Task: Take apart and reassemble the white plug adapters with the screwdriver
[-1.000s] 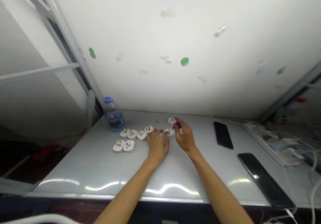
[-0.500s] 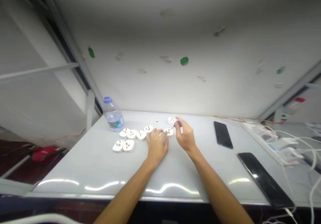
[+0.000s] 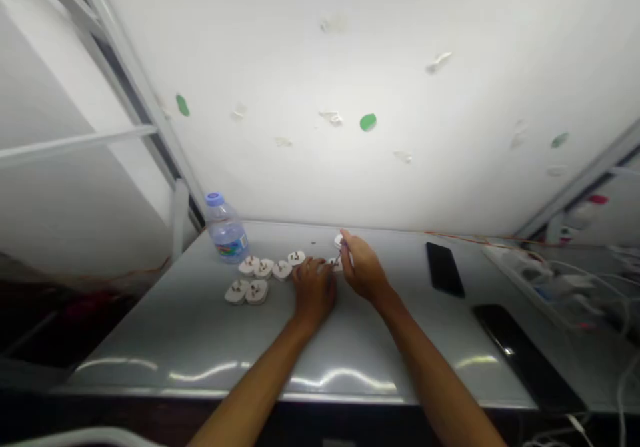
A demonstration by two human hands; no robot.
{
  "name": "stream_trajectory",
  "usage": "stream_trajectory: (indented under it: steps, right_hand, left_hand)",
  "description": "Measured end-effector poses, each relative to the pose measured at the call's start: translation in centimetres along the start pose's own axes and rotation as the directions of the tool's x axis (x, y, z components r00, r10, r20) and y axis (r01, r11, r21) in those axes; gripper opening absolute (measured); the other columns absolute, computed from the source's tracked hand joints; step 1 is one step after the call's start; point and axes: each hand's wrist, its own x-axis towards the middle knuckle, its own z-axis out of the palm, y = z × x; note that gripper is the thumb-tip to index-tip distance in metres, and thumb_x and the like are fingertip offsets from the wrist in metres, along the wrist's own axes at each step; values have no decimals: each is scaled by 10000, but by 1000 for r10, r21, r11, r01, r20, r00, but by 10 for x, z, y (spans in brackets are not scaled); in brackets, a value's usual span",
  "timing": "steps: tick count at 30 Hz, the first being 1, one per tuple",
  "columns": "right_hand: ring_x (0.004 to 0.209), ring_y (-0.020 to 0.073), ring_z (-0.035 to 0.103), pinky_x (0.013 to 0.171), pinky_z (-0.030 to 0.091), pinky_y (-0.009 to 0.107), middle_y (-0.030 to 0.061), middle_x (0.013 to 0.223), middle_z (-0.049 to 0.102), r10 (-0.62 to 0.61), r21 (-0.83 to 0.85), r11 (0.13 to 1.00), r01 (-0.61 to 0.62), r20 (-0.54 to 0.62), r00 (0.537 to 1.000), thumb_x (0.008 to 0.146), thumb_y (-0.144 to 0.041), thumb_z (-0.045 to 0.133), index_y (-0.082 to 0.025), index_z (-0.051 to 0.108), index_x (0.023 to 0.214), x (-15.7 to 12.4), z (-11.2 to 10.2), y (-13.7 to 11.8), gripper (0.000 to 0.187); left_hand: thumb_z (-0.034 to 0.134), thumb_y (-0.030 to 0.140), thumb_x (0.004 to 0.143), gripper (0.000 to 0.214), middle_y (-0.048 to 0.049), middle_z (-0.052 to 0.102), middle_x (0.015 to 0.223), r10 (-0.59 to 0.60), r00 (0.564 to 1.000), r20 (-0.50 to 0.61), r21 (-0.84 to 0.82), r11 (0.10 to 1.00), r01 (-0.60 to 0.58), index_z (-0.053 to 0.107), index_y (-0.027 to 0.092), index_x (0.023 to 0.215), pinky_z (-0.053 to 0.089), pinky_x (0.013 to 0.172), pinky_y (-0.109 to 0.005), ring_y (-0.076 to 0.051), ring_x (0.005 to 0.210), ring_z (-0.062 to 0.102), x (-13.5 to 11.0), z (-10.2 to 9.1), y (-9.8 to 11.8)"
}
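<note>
Several white plug tops lie in two short rows on the grey table, brass pins up. My left hand rests flat over one plug at the right end of the back row, fingers closed down on it. My right hand is pinched around a thin tool whose tip touches that plug. Another white plug lies just behind my right hand, partly hidden by it.
A water bottle with a blue cap stands at the back left by the wall. Two black phones lie to the right. A white power strip with cables fills the far right. A white wall backs the table.
My right hand has shifted slightly left and down toward the plug under my left hand. My left hand has stayed in place.
</note>
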Motion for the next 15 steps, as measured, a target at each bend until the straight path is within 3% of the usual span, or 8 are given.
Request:
stream_trajectory:
  steps: [6, 10, 15]
  right_hand:
    - [897, 256, 648, 815, 563, 416, 114, 938, 688, -30, -50, 998, 33, 63, 998, 1004, -247, 393, -183, 512, 1382, 7, 2, 1, 401]
    - [962, 248, 639, 864, 549, 414, 129, 1023, 685, -40, -12, 999, 41, 69, 997, 1007, -214, 373, -159, 463, 1414, 8, 2, 3, 420]
    - [904, 241, 645, 832, 553, 412, 105, 938, 692, -17, 7, 1000, 16, 61, 998, 1007, -247, 414, -167, 573, 1283, 9, 1, 9, 329]
  left_hand:
    - [544, 209, 886, 250, -111, 649, 1217, 7, 1000, -13, 16, 1000, -6, 688, 225, 1090, 345, 1026, -564, -356, 1248, 480, 1, 1, 0]
    - [544, 195, 881, 253, -102, 644, 1225, 4, 1000, 1, 11, 1000, -4, 679, 229, 1092, 340, 1030, -560, -348, 1250, 470, 0, 0, 0]
    - [541, 201, 886, 250, -94, 642, 1222, 12, 1000, -9, 13, 1000, -11, 671, 232, 1097, 343, 1023, -558, -348, 1247, 470, 0, 1, -1]
